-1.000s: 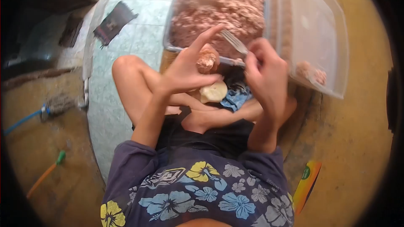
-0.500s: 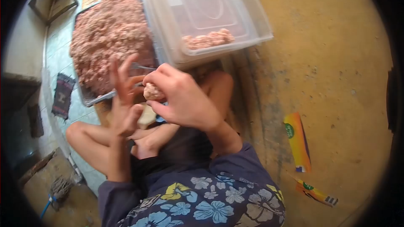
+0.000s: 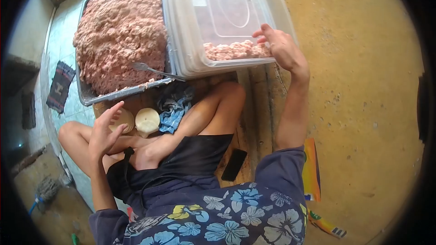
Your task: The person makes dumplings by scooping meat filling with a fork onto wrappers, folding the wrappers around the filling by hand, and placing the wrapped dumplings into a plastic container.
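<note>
My right hand is over the near right corner of a clear plastic container, its fingers apart beside a row of pinkish meat lumps along the near side. No lump shows in its fingers. My left hand hangs above my crossed legs, fingers spread and holding nothing. Ahead of it stands a dark-rimmed tray heaped with minced meat mixture. Across the tray's near edge lies a metal fork. Two pale round pieces sit close to the left hand.
A crumpled blue cloth lies between the tray and my leg. By my right thigh is a black phone. Yellow-orange packets lie on the floor at right. At far left are a dark mat and a mop.
My right hand has moved right and away from me to the container, and the meat lump it held is out of its fingers. My left hand has dropped lower left. The row of lumps looks longer.
</note>
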The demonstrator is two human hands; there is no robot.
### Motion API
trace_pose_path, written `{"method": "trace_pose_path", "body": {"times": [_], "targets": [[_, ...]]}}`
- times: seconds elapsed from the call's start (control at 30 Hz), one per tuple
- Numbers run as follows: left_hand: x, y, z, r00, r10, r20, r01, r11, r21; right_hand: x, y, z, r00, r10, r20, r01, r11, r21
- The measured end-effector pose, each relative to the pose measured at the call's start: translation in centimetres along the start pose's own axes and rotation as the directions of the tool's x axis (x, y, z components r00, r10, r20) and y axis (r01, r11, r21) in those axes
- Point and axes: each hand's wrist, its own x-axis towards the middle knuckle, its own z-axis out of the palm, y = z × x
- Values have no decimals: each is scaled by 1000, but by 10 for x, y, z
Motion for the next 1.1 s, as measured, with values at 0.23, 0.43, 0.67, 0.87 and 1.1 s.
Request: {"method": "trace_pose_path", "body": {"times": [0.23, 0.43, 0.67, 0.87, 1.1], "targets": [[-2, -30, -8, 987, 150, -50, -146, 986, 76, -42, -65, 33, 870, -384, -310, 367, 923, -113], [15, -20, 75, 984, 176, 8, -161, 881, 445, -9, -162, 207, 885, -457, 94, 451, 785, -426], [28, -40, 101, 932, 339, -131, -237, 839, 489, 30, -132, 251, 914, -384, 132, 390, 740, -547], [19, -27, 70, 953, 264, -148, -277, 958, -78, 37, -123, 238, 909, -258, 326, 395, 781, -483], [-8, -30, 53, 980, -68, 185, 197, 361, -911, 15, -180, 251, 745, -620, 245, 631, 536, -561]]}}
